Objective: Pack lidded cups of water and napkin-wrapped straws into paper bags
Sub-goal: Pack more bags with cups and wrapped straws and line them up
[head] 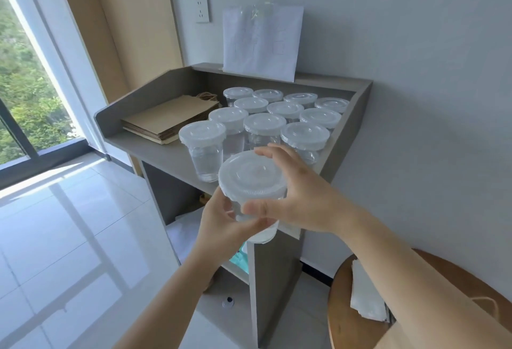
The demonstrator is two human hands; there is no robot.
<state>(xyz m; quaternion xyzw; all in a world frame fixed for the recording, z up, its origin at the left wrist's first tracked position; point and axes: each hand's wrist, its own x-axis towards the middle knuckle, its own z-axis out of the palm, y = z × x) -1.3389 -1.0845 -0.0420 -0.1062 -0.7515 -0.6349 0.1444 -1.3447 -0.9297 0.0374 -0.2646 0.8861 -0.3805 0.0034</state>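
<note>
I hold a clear lidded cup of water (250,179) in the air in front of the grey counter (155,149). My left hand (221,221) grips the cup's body from below and the left. My right hand (293,196) wraps the lid's rim from the right, thumb in front and fingers behind. Several more lidded cups (277,121) stand in rows on the counter's right half. A flat stack of brown paper bags (171,118) lies on its left half. White napkins (365,298) rest on a round wooden table (349,332) at the lower right.
The counter has raised side and back walls, with a white sheet (263,41) leaning on the back ledge. Shelves below hold white and teal items. A brown bag handle (484,307) shows near my right forearm. Tiled floor and a window lie to the left.
</note>
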